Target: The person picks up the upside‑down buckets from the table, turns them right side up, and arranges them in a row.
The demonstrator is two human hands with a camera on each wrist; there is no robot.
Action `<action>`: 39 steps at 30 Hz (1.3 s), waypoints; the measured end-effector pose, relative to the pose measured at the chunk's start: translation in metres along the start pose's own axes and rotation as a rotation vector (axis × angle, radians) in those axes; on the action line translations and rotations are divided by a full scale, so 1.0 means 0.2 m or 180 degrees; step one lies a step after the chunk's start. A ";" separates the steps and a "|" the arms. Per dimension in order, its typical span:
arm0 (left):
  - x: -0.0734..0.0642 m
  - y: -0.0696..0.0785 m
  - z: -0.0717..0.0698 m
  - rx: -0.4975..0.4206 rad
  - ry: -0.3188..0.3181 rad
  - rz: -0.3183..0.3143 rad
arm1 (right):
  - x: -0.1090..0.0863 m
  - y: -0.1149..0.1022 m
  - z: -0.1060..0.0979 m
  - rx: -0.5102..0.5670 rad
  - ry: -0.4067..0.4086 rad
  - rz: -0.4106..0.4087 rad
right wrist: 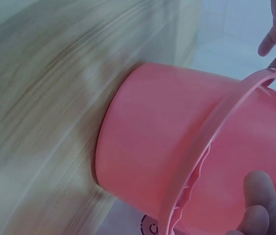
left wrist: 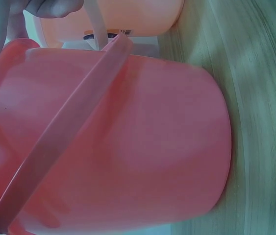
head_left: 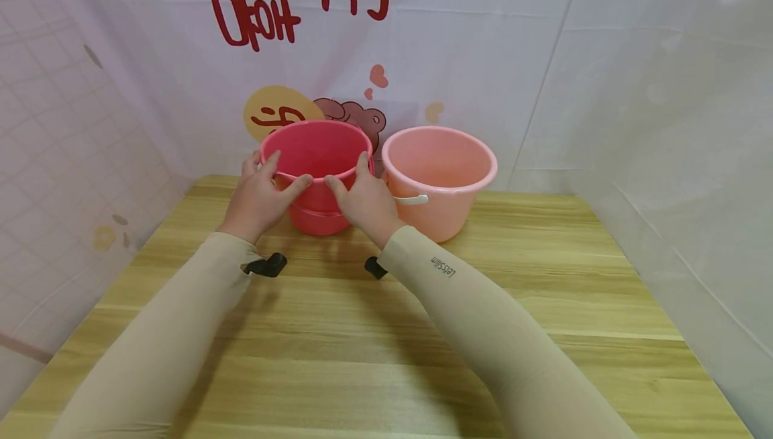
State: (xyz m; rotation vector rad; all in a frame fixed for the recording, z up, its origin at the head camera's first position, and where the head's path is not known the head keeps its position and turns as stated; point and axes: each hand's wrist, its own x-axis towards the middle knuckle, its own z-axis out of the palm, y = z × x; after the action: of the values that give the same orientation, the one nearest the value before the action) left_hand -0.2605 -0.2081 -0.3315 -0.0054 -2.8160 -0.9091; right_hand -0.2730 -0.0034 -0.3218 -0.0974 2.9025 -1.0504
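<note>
A deep pink bucket (head_left: 320, 207) stands upright on the wooden table, its handle hanging down across the front. At the left of its rim, my left hand (head_left: 256, 196) holds on, thumb along the front edge and fingers at the side. My right hand (head_left: 367, 201) grips the opposite part of the rim, its thumb close to the left one at the front. Some of its fingers (right wrist: 259, 191) show against the bucket wall in the right wrist view. Right beside my right hand is a light pink bucket (head_left: 453, 214) with a white handle (head_left: 412, 200).
The wooden table (head_left: 338, 358) runs up to a white printed curtain (head_left: 483, 56) behind the buckets. Curtain sides (head_left: 676, 123) flank it left and right. Black wrist camera mounts (head_left: 267, 265) stick out below both wrists.
</note>
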 end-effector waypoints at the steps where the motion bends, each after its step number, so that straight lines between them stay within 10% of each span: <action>1: 0.00 0.00 0.00 -0.0001 0.0002 0.0001 | 0.00 0.00 0.00 0.0012 -0.0002 0.0002; 39: -0.01 0.03 -0.01 0.0040 -0.0040 0.0010 | 0.00 0.02 -0.01 0.0193 -0.0187 -0.0019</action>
State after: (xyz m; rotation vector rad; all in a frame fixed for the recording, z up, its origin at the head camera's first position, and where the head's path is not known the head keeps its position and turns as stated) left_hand -0.2571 -0.2047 -0.3271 -0.0138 -2.8323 -0.8937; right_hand -0.2737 0.0008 -0.3222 -0.1321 2.8174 -1.1157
